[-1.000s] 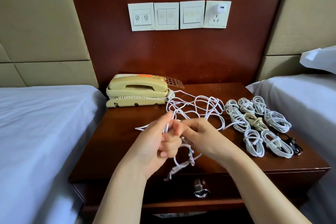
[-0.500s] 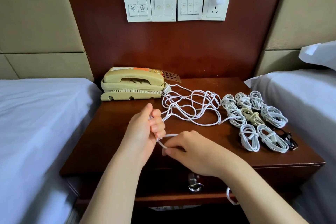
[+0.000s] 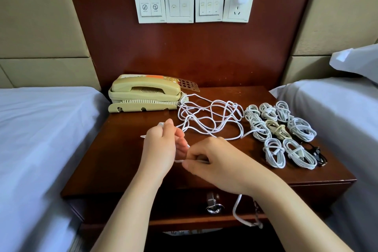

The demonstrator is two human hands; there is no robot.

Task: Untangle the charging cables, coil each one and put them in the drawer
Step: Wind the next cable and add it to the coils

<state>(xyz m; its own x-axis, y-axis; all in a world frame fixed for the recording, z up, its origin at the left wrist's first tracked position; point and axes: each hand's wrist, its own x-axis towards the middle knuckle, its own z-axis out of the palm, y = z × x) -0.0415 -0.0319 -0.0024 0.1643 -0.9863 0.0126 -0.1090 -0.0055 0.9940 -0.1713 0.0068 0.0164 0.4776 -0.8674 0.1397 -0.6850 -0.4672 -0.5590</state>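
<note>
You are mid-coil: your left hand curls round a white charging cable, your right hand pinches its strand just beside, and the loose tangle lies behind on the tabletop (the drawer below looks shut), so next draw slack in evenly.

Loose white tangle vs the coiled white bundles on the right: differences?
Shape: the loose tangle sprawls in open crossing loops; the white bundles are wound tight and wrapped round the middle.
Contact: the left hand and right hand both grip strands of the loose tangle; the white bundles lie untouched.
Place: loose tangle mid-top; white bundles at the right.
Shared: white cable, on the nightstand top.
</note>
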